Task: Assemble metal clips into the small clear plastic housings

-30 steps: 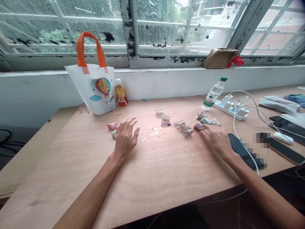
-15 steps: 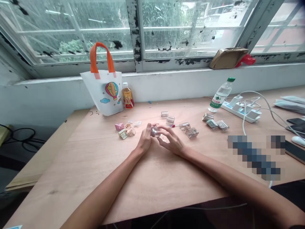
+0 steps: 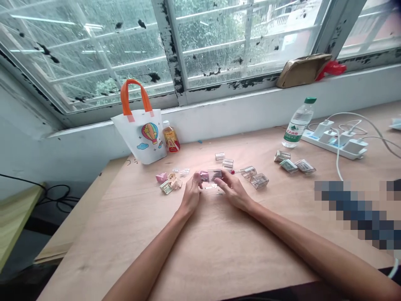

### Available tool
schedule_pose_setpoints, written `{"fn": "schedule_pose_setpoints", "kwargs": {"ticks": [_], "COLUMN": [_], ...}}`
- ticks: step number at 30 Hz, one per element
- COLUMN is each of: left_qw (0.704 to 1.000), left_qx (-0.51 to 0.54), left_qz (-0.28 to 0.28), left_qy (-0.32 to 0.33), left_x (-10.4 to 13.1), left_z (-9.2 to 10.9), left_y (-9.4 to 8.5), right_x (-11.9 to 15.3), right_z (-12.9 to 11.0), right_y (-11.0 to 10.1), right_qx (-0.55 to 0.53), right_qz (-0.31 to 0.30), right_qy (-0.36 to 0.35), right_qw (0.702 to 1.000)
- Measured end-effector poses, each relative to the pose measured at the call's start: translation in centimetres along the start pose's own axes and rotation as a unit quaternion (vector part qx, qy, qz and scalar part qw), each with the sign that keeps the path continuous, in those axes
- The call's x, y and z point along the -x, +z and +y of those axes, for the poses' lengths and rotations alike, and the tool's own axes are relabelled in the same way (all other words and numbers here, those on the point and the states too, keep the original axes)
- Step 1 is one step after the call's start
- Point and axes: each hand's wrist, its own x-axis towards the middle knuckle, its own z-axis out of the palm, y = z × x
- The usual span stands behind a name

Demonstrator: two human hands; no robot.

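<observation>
My left hand (image 3: 191, 191) pinches a small pink piece (image 3: 204, 176) near the middle of the table. Against its right side sits a clear box-like case (image 3: 214, 175), which my right hand (image 3: 233, 190) grips between thumb and fingers. The two parts meet or overlap; how far one is inside the other is too small to tell. Tiny clear bits (image 3: 214, 186) lie on the table just below them. Left of my hands is a group of pink, peach and cream pieces (image 3: 174, 181). Several clear cases (image 3: 259, 180) lie behind and right of my right hand, near a red-tipped thin tool (image 3: 232, 172).
A white bag with orange handles (image 3: 147, 144) and an amber drink bottle (image 3: 171, 138) stand at the back left. At the right are a water bottle (image 3: 297, 125), more filled cases (image 3: 288, 166) and a power strip (image 3: 333, 144) with cables.
My right hand has closed in and now grips a clear case; earlier its fingers were spread beside the held item. The pink piece now shows in my left hand. The camera view has shifted.
</observation>
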Motion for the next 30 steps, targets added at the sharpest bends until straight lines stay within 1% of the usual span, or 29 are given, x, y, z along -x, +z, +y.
{"fn": "schedule_pose_setpoints", "kwargs": {"ticks": [2, 4, 7, 9, 12, 15, 18, 19, 21, 22, 25, 26, 28, 29, 30], "left_qw": [0.999, 0.992, 0.957, 0.939, 0.934, 0.925, 0.926, 0.924, 0.913, 0.909, 0.906, 0.901, 0.886, 0.881, 0.882], "left_qx": [-0.034, -0.096, -0.217, -0.261, -0.272, -0.291, -0.294, -0.297, -0.312, -0.317, -0.331, -0.344, -0.374, -0.383, -0.384], "left_qz": [-0.001, -0.029, -0.076, -0.085, -0.074, -0.094, -0.056, -0.054, -0.076, -0.077, -0.033, -0.034, -0.055, -0.048, -0.023], "left_qy": [0.018, 0.080, 0.176, 0.209, 0.218, 0.224, 0.228, 0.233, 0.251, 0.259, 0.263, 0.264, 0.270, 0.273, 0.272], "left_x": [0.0, -0.1, -0.1, 0.0, 0.3, 0.4, 0.3, 0.3, 0.2, 0.2, 0.0, 0.0, -0.1, -0.2, -0.3], "left_z": [-0.2, -0.5, -1.1, -1.5, -1.8, -1.9, -1.8, -1.8, -1.8, -1.8, -1.8, -1.8, -1.8, -1.9, -2.0], "left_y": [-0.6, -1.3, -2.3, -2.7, -2.9, -2.8, -2.7, -2.7, -2.6, -2.6, -2.8, -2.9, -3.2, -3.3, -3.4], "right_x": [0.0, 0.0, -0.1, -0.1, 0.1, 0.2, 0.1, 0.1, 0.1, 0.1, 0.0, 0.0, -0.1, -0.1, -0.1], "right_z": [0.0, 0.3, 1.0, 1.3, 1.3, 1.0, 0.9, 0.9, 1.1, 1.2, 1.3, 1.3, 1.1, 1.0, 0.9], "right_y": [-0.7, -1.6, -2.6, -3.0, -3.0, -2.9, -2.8, -2.8, -2.8, -2.8, -3.0, -3.0, -3.0, -2.9, -2.9], "right_qx": [0.015, 0.068, 0.144, 0.168, 0.186, 0.207, 0.222, 0.222, 0.215, 0.211, 0.201, 0.201, 0.199, 0.197, 0.194], "right_qz": [-0.001, 0.010, 0.018, 0.015, 0.035, 0.041, 0.046, 0.054, 0.068, 0.074, 0.086, 0.089, 0.090, 0.089, 0.089], "right_qy": [0.004, -0.001, 0.005, 0.021, 0.034, 0.024, 0.009, 0.009, 0.022, 0.032, 0.049, 0.047, 0.042, 0.040, 0.039], "right_qw": [1.000, 0.998, 0.989, 0.985, 0.981, 0.977, 0.974, 0.974, 0.974, 0.974, 0.975, 0.974, 0.975, 0.975, 0.976]}}
